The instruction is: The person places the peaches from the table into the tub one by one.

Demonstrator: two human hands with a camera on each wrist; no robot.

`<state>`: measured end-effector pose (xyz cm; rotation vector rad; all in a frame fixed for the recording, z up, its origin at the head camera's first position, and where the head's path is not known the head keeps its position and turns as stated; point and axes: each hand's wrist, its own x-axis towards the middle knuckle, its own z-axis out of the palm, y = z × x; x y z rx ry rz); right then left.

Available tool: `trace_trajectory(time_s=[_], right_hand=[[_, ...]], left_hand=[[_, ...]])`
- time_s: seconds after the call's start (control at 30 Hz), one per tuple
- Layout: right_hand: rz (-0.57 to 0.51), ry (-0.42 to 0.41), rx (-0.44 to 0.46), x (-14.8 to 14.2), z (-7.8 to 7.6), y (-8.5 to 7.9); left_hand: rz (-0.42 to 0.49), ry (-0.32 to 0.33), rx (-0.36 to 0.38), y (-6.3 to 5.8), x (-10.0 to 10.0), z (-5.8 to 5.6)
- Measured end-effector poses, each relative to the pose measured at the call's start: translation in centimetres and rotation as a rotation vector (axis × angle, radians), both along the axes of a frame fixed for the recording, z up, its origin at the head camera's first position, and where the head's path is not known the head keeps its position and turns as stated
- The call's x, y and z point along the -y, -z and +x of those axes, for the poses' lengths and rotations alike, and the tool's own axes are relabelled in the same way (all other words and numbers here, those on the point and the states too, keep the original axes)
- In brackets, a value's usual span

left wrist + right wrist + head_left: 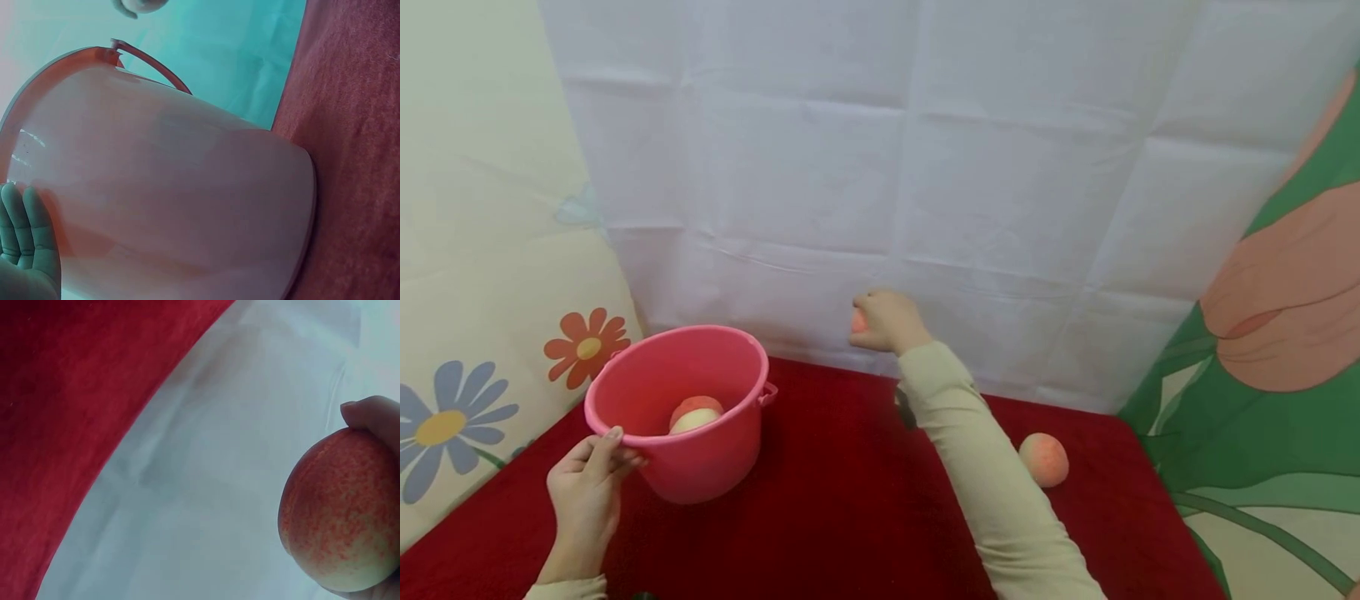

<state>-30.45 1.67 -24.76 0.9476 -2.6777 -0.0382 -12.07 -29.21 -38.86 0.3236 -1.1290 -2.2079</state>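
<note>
At the left of the table stands a pink bucket, its mouth leaning toward the viewer. My left hand pinches the bucket's near rim between thumb and fingers; in the left wrist view the fingers lie along its outer wall. Inside the bucket a red and pale peach shows. Raised over the table's far edge, my right hand grips another peach, red speckled with a pale yellow end. A third peach rests on the table to the right of my right forearm.
Dark red cloth covers the table. A creased white sheet hangs behind its far edge. Flower-printed panels flank the table left and right. The bucket's handle hangs down on its far side.
</note>
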Motion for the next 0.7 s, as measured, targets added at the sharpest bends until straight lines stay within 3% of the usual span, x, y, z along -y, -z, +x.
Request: trace_trajectory(time_s=[0.7], right_hand=[[0.028, -0.088, 0.027, 8.1, 2.8, -1.1]], left_hand=[[0.011, -0.022, 0.038, -0.5, -0.7, 0.5]])
